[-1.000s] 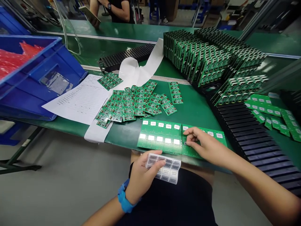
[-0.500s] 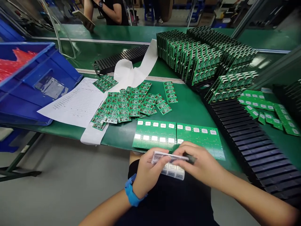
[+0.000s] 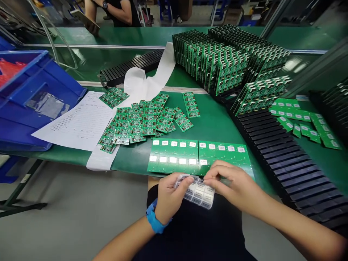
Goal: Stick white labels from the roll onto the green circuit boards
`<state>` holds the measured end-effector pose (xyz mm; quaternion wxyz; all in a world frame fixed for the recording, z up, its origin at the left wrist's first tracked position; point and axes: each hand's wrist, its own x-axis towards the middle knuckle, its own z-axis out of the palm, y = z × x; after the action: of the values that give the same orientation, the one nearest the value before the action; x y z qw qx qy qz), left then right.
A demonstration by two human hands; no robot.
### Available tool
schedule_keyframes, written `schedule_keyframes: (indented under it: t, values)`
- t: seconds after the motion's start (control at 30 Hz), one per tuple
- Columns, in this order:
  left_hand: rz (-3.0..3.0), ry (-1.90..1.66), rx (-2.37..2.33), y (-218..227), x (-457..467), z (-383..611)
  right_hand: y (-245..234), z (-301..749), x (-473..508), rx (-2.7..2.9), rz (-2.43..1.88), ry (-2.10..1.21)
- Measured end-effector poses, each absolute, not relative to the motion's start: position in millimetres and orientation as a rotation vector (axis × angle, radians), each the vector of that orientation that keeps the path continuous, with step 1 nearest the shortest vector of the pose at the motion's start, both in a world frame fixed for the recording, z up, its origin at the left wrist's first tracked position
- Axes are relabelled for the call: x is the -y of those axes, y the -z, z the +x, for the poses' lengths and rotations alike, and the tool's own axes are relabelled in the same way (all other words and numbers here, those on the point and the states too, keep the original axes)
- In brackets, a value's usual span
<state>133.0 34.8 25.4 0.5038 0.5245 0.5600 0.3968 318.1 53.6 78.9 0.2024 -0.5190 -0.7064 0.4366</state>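
My left hand (image 3: 172, 197), with a blue band at its wrist, grips a sheet of white labels (image 3: 199, 195) over my lap, thumb on top. The fingers of my right hand (image 3: 231, 183) pinch together at the sheet's upper right edge; whether a loose label is between them I cannot make out. Just beyond my hands lie two green circuit board panels side by side. On the left panel (image 3: 174, 151) both rows carry white labels. The right panel (image 3: 225, 154) has labels along its far row and one at the left of its near row, partly behind my right hand.
Loose circuit boards (image 3: 136, 121) are piled left of centre, beside a printed sheet (image 3: 81, 125) and a blue bin (image 3: 54, 105). Black slotted racks (image 3: 277, 159) run along the right, with many upright boards (image 3: 212, 61). Across the bench a person (image 3: 116, 12) holds a tablet-like object.
The label sheet has tilted so its printed face shows more. My right fingers have drawn closer together at its edge. The whole view has shifted slightly.
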Motion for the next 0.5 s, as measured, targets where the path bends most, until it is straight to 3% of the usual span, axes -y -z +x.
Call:
schedule_keyframes:
  t: [0.27, 0.5]
  values:
    - [1.26, -0.819, -1.329, -24, -32, 131, -69, 348, -90, 2.079, -1.777, -1.08]
    - [1.44, -0.772, -1.177, -30, -34, 132, -60, 347, -96, 2.235, -1.812, -1.003]
